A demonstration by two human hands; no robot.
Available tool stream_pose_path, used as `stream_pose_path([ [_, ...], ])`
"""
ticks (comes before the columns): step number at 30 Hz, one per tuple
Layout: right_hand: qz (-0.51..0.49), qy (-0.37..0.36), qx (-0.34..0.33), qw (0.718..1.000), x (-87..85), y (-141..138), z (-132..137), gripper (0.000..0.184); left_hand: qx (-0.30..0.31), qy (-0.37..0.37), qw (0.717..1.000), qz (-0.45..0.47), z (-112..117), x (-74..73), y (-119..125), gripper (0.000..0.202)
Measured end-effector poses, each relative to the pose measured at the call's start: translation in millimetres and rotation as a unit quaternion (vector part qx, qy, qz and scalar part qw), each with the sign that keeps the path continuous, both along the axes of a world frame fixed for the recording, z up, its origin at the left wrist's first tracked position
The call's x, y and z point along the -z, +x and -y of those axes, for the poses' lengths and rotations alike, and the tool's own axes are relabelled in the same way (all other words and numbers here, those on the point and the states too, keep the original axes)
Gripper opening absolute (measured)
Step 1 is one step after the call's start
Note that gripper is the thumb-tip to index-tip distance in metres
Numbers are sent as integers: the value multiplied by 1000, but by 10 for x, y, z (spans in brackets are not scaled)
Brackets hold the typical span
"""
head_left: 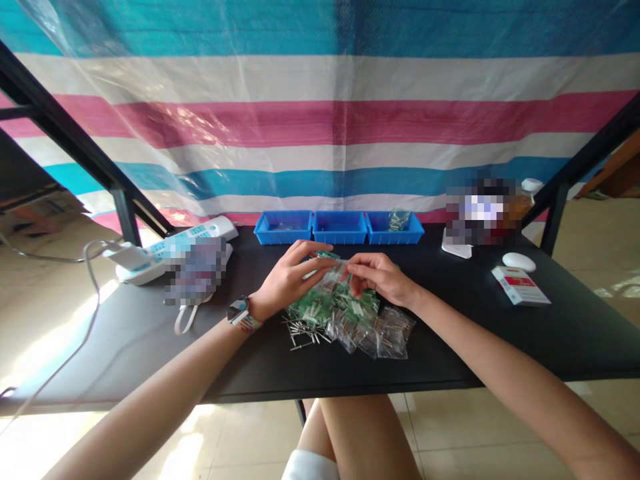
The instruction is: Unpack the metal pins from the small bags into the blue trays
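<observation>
Over the middle of a pile of small plastic bags, my left hand [299, 275] and my right hand [383, 279] face each other, fingertips close together. Between them is a clear plastic bag [331, 283]; the fingers of both hands are pinched at its upper edge. Bags with green print and white pieces [314, 308] lie beneath my hands. Nearer me are clear bags [393, 331] with thin metal pieces inside. Loose silver pins [306, 335], which look like rivets, are scattered at the pile's front left. A watch [239, 311] is on my left wrist.
Three blue bins [339, 230] stand in a row behind the pile; the right one holds a small bag [399, 219]. A power strip [187, 240] with a plugged cable lies left on the black table [240, 373]. A small box [521, 287] and white oval object [519, 261] lie right.
</observation>
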State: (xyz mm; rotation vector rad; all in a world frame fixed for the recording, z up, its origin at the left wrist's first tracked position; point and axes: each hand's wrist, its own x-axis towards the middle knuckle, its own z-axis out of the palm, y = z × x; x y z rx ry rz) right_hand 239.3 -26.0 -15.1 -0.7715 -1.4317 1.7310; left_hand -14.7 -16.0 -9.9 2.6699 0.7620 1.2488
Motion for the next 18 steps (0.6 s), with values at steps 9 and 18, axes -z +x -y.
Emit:
stream_pose_path([
  [9, 212, 170, 122, 954, -137, 467, -262, 36, -130, -179, 939, 265, -232, 74, -87, 16],
  [18, 478, 313, -12, 821, -150, 919, -365, 53, -141, -307, 782, 524, -625, 185, -378, 32],
])
